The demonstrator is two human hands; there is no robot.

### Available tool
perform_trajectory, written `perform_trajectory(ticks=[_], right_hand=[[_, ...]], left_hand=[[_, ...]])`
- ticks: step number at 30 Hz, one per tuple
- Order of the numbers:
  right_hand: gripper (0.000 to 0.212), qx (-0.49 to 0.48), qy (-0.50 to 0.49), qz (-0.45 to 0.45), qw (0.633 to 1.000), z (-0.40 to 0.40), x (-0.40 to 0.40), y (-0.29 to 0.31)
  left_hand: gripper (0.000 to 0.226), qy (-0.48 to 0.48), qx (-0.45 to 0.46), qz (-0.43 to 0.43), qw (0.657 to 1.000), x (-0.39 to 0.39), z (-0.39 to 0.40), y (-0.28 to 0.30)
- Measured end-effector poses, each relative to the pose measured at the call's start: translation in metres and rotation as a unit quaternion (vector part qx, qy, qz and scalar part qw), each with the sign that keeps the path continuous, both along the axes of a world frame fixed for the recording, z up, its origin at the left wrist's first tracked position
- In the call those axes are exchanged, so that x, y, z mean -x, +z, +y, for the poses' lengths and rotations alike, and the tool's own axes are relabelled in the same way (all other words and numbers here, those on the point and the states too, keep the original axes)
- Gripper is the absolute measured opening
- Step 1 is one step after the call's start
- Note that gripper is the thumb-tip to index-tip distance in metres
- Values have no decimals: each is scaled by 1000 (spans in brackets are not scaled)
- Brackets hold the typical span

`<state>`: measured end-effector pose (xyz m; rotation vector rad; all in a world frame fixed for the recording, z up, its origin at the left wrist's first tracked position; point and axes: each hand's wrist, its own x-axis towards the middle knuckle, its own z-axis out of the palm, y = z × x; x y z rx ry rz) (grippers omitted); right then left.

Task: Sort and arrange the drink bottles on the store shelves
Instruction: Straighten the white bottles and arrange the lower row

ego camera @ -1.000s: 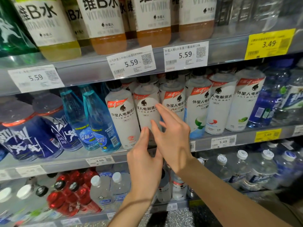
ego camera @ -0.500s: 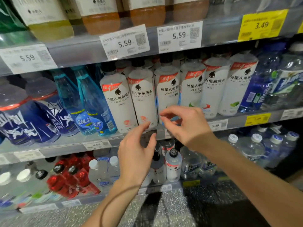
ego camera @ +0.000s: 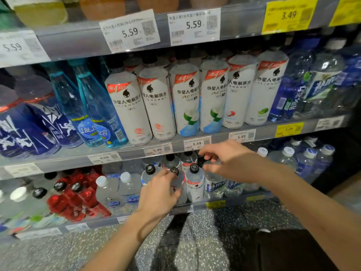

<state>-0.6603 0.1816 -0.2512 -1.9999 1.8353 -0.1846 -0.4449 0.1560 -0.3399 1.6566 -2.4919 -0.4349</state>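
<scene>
Gripping black-capped bottle (ego camera: 176, 179), left hand (ego camera: 158, 194) hides label; right hand (ego camera: 226, 159) grasp unclear.

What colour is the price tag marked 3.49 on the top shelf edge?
Yellow with dark print. The 3.49 price tag shows clearly in the head view, upper right.

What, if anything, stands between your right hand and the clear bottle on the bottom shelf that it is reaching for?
Nothing visible does. The right hand is already at the neck of the clear bottle, just below the price rail, though its grip is hard to make out. The left hand holds the neighbouring black-capped bottle, off to the side.
</scene>
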Motion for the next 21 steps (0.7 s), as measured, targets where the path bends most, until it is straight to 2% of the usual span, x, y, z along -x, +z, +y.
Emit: perform_trajectory(ticks=[6,10,13,18,21], right_hand=[[54,-98,20,77,992,0,6,-35],[60,-119,44,102,987,-1,1,-54],[58,-121,60,102,986,-1,-2,-64],[41,-96,93,117,984,1,-8,-74],[46,-96,102,120,983,1,-8,-76]], left_hand=[[58,35,-6,-12,999,-2,-5,-24],[81,31,-33,-12,999,1,-11,-41],[89,18,-58,4,998,8,-16,-49],[71,35,-61,35,997,18,-27,-47],[40,38,-43,44,997,19,-30,-43]])
